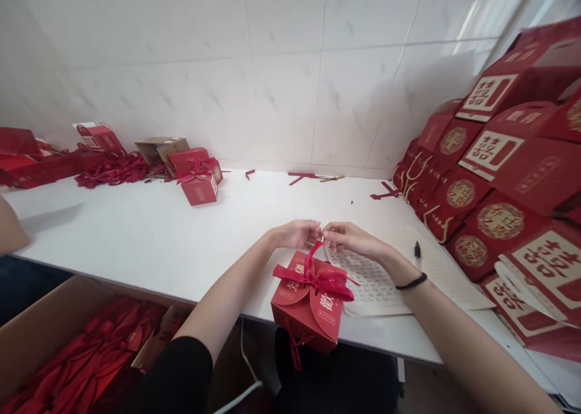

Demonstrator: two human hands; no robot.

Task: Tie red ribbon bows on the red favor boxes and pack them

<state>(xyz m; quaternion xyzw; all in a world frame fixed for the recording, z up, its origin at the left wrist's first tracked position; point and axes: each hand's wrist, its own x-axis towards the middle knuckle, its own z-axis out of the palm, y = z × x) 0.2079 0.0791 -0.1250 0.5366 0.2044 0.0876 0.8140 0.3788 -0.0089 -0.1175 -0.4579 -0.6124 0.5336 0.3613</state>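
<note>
A red gift box [304,329] with pale lettering and curved closing flaps sits at the table's front edge, in front of me. A dark pink ribbon [313,276] is tied in a bow on its top, and a red tassel [295,347] hangs down its front. One ribbon tail rises to the fingertips of both hands, just beyond the box. My right hand [351,239] pinches at that tail's end. Close against it, my left hand [297,233] has its fingers closed; what they hold is too small to make out.
Sheets of printed paper [376,281] lie under my right arm, with a black pen [417,249]. Stacked red gift bags [503,220] fill the right side. Another bowed box [200,187] and a ribbon heap [113,170] stand back left. Below left, a carton [45,311] holds red ribbons. Another person's arm [11,226] shows left.
</note>
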